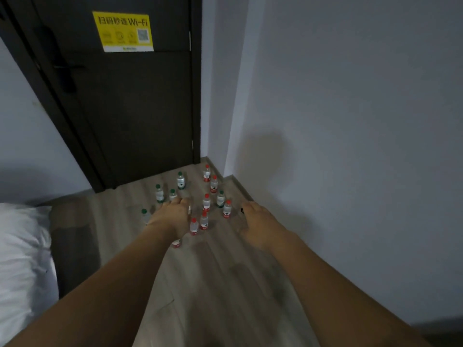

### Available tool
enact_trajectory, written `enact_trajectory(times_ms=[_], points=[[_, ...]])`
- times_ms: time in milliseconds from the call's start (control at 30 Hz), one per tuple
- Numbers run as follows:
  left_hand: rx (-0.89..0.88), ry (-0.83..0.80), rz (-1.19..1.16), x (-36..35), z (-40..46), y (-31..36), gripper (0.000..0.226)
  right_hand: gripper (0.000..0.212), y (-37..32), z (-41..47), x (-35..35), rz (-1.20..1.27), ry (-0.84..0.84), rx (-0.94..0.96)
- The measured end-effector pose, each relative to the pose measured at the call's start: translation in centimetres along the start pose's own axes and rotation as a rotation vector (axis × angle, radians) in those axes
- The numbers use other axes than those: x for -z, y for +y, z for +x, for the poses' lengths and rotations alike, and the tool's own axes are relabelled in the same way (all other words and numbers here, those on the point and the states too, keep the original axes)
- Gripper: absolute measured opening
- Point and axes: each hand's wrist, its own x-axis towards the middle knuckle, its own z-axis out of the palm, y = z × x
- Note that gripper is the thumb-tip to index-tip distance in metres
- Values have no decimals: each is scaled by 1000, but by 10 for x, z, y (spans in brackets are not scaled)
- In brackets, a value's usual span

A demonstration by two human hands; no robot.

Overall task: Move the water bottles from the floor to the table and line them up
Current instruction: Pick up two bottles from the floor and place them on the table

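Head view: water bottles (206,203) stand upright, scattered on the floor (213,271) near the door (130,108); left hand (172,216) and right hand (260,226) reach down empty, fingers relaxed, likely toward them.

A dark door (130,108) bearing a yellow sign (122,31) is set between pale walls (350,108); wood-look floor (213,284), white bedding (22,259).

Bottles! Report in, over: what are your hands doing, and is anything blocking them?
Left hand and right hand both open, reaching down. Bottles all upright on the floor, none picked up. Nothing blocking.
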Motion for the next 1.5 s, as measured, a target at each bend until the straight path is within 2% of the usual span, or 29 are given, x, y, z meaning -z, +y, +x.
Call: enact_trajectory(times_ms=[200,500,633,833,1033,1233,1333,1500], points=[[10,-73,20,4,92,-49,61,67,-5,94,-3,5,-60,-73],[30,-4,54,61,231,-126,57,60,-21,246,6,115,-18,-97],[-22,-81,74,63,285,-149,60,55,-36,303,0,122,-50,-95],[-81,-212,31,26,380,-202,58,65,-53,403,-40,154,-118,-194],[-18,-281,-23,-73,502,-276,61,65,-41,532,-134,221,-36,-279],[-32,-395,28,-245,593,-327,67,61,17,625,-303,172,-157,-376],[-12,-390,51,-332,619,-346,75,52,45,655,-392,153,-167,-419],[-40,-387,182,-438,662,-368,65,52,88,696,-504,55,-164,-493]])
